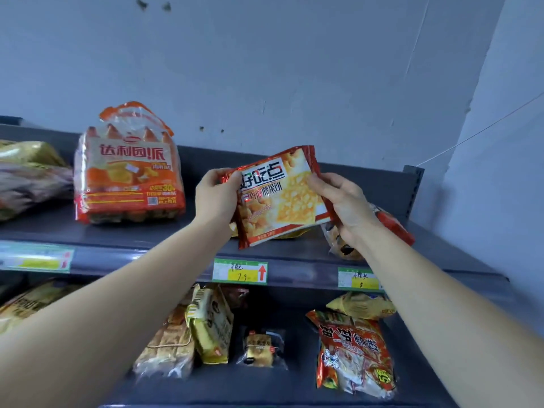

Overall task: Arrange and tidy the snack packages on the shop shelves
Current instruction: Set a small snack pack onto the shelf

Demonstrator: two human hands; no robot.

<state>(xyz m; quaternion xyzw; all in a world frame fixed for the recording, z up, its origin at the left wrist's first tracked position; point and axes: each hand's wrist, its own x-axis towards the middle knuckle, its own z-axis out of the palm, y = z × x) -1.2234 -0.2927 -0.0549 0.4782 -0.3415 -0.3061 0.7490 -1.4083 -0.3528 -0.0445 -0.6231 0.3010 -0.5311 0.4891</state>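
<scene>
A flat red and yellow biscuit packet is held tilted above the top shelf, its printed face towards me. My left hand grips its left edge and my right hand grips its right edge. A large orange cake bag stands upright on the top shelf to the left. Behind my right hand lies a clear and red snack bag, partly hidden. Something yellow shows under the held packet, mostly covered.
Gold and purple bags lie at the far left of the top shelf. The lower shelf holds bread, a yellow packet, a small wrapped cake and a red rice-cracker bag. Price tags line the shelf edge. A wall stands at the right.
</scene>
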